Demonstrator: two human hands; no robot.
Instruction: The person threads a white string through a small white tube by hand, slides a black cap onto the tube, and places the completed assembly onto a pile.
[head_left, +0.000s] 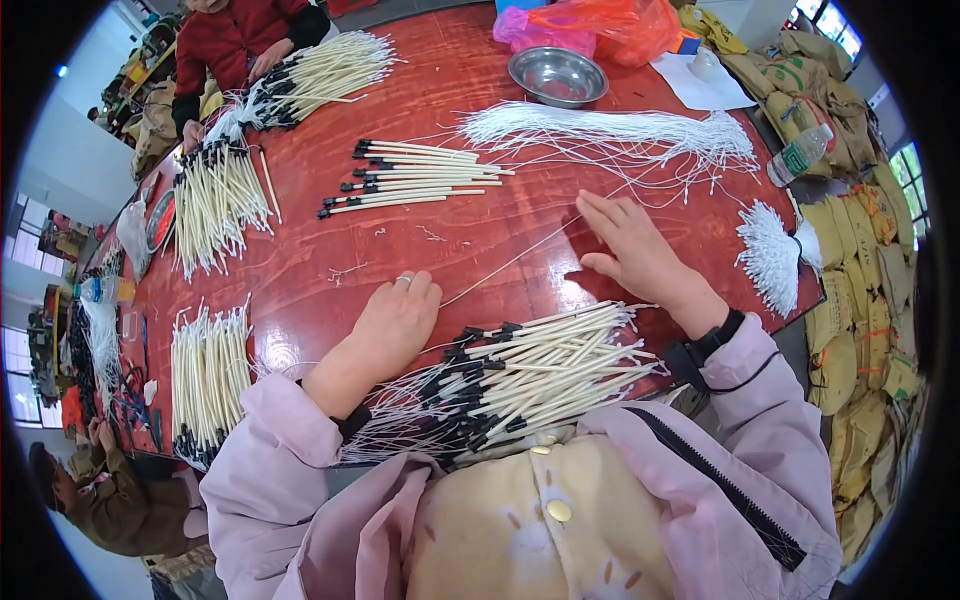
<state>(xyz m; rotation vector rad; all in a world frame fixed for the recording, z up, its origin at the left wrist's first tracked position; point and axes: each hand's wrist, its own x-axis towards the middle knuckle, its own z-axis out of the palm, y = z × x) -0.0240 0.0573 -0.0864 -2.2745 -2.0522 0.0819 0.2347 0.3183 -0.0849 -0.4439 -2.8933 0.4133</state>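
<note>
Low over the red table (300, 250), my left hand (395, 315), a ring on one finger, has its fingers bent together on one end of a thin white string (510, 262). The string runs taut up and right toward my right hand (635, 245), whose fingers are stretched out with the thumb apart. Whether the string touches those fingertips I cannot tell. Beyond them lies a long loose bundle of white strings (610, 135). Between my forearms is a pile of thin cream rods (550, 370) with black ends and white tips. More such rods (420, 175) lie fanned ahead.
A tied white string bunch (775, 255) lies at the right edge, near a plastic bottle (800, 155). A metal bowl (558, 77) and plastic bags (600, 25) stand at the back. Rod bundles (212, 370) lie left. A co-worker (235, 50) handles rods at far left; sacks (850, 290) are stacked right.
</note>
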